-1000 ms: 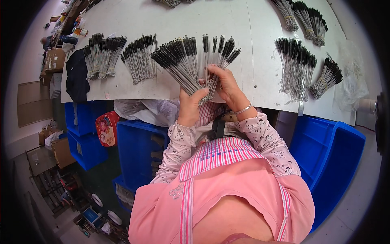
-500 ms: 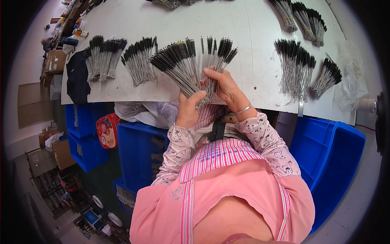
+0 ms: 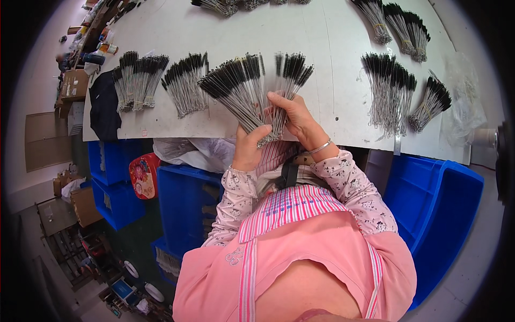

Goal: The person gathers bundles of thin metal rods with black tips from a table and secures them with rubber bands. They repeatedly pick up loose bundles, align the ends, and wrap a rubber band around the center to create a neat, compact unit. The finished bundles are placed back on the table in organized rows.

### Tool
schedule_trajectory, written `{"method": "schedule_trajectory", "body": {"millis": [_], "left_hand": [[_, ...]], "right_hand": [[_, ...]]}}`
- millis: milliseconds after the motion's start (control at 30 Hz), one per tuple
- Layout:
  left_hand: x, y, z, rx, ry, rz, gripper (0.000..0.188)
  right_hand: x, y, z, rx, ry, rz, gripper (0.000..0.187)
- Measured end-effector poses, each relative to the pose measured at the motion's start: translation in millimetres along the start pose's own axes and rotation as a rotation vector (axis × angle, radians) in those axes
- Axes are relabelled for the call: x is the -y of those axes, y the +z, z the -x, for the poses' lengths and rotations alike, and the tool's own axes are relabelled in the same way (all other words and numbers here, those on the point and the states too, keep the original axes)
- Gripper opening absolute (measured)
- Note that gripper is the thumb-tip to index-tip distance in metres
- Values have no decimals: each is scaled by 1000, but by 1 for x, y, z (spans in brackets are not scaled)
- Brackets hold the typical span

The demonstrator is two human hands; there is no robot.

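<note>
A thick fanned bunch of wire brushes (image 3: 233, 80), with black bristle heads and thin metal stems, rises from my left hand (image 3: 249, 146). My left fingers are wrapped round the stems near their lower ends, with the thumb across the front. A smaller bunch of the same brushes (image 3: 293, 74) stands upright in my right hand (image 3: 298, 117), its thumb and fingers closed on the stems. The two bunches meet at the bottom and spread apart at the bristles. Both hands are over the front edge of the white table (image 3: 316, 126). The right fingertips are partly hidden behind the stems.
More brush bundles lie on the table: some left (image 3: 140, 80), a loose pile (image 3: 186, 83) beside them, and others right (image 3: 389, 94). A dark cloth (image 3: 103, 107) hangs over the left edge. Blue bins stand below at left (image 3: 188, 209) and right (image 3: 429, 209).
The single brush that stood between the two bunches no longer shows apart. Brushes in the right bunch sit closer together. Both hands keep their hold, and the view has shifted slightly.
</note>
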State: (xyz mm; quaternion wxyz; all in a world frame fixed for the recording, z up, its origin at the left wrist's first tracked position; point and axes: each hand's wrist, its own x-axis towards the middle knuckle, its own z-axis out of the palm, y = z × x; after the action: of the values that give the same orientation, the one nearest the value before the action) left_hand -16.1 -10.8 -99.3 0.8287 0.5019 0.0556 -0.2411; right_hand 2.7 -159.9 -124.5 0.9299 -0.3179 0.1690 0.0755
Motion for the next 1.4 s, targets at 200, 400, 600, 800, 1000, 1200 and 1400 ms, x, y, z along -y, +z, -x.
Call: {"method": "schedule_trajectory", "body": {"millis": [200,400,600,800,1000,1200,1400], "left_hand": [[3,-1,-2,18,35,-87,59],[-2,4,2,30,-9,-78,61],[-3,12,3,-6,35,-42,61],[5,6,2,-21,45,-29,63],[4,4,2,13,12,28,65],[-3,-6,1,70,-34,-27,57],[-7,-6,1,151,-80,-118,52]], "right_hand": [[2,2,0,15,35,15,27],[9,8,8,10,44,-120,23],[-4,-6,-4,34,16,-117,23],[1,-9,-4,25,53,-69,21],[2,-7,-1,71,69,-214,21],[7,7,10,78,49,-208,27],[0,0,3,145,-16,19,34]]}}
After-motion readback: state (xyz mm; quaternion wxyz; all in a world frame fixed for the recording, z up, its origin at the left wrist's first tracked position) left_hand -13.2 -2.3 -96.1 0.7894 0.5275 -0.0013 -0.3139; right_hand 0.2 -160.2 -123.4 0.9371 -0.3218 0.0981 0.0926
